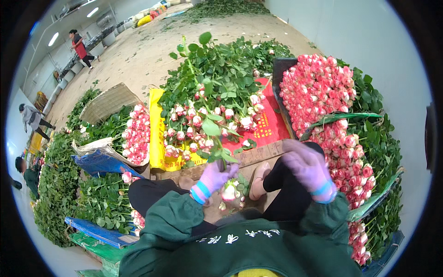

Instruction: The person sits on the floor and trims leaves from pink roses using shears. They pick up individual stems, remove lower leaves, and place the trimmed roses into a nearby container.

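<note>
My left hand (218, 175), in a pink-purple glove with a blue cuff band, is closed around the stem of a rose. The white and pink bloom (229, 192) hangs just below the fingers, and its leafy stem (187, 57) reaches up over the pile. My right hand (304, 166), gloved alike, is blurred above my right knee; whether its fingers hold anything cannot be told. In front of me, many loose roses (197, 120) with leafy stems lie on a yellow sack (156, 130) and a red sack (273, 119), both bearing writing, behind a wooden board (261, 152).
Stacked pink roses (316, 91) fill the right side, with green dividers (375, 204) between them. More roses (136, 135) stand at the left by a blue divider (100, 162). Cut foliage (225, 10) lies on the far floor. Several people (80, 46) are at the far left.
</note>
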A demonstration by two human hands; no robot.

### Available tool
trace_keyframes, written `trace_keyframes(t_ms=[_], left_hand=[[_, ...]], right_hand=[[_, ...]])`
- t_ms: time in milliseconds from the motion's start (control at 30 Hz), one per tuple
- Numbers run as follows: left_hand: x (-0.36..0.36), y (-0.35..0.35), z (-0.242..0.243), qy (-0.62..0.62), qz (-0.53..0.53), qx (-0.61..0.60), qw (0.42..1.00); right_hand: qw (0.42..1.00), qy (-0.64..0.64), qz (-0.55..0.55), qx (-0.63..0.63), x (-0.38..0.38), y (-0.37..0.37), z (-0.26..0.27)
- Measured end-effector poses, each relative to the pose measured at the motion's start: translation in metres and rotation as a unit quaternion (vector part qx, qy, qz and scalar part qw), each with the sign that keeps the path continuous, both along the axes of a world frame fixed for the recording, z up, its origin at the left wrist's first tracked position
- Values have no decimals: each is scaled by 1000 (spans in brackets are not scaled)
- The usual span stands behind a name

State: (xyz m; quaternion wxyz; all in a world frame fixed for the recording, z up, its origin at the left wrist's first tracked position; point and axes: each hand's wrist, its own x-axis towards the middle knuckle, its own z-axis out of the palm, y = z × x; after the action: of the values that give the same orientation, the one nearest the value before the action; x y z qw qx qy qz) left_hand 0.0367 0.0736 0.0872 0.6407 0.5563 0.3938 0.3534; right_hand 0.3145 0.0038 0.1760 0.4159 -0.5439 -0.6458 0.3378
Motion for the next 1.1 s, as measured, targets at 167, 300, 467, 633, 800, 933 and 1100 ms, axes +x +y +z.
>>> trace_keyframes(t_ms=[167, 300, 467, 633, 800, 933, 1100], left_hand=[[1, -16, -33, 392, -38, 116, 912], [11, -21, -28, 230, -67, 111, 965], [21, -27, -5, 45, -51, -51, 996], [4, -37, -2, 65, 10, -120, 991], [-16, -40, -13, 44, 40, -124, 990], [-17, -38, -19, 65, 52, -136, 987], [-11, -40, -13, 76, 36, -128, 988]], right_hand=[[942, 96, 145, -288, -116, 61, -52], [964, 168, 69, -195, -109, 56, -54], [953, 289, -90, -6, -32, 46, -17], [912, 209, -307, 172, 97, 13, 43], [822, 180, -525, 132, 219, -27, 46], [739, 285, -605, 81, 313, -22, -18], [776, -35, -605, -173, 369, -28, -77]])
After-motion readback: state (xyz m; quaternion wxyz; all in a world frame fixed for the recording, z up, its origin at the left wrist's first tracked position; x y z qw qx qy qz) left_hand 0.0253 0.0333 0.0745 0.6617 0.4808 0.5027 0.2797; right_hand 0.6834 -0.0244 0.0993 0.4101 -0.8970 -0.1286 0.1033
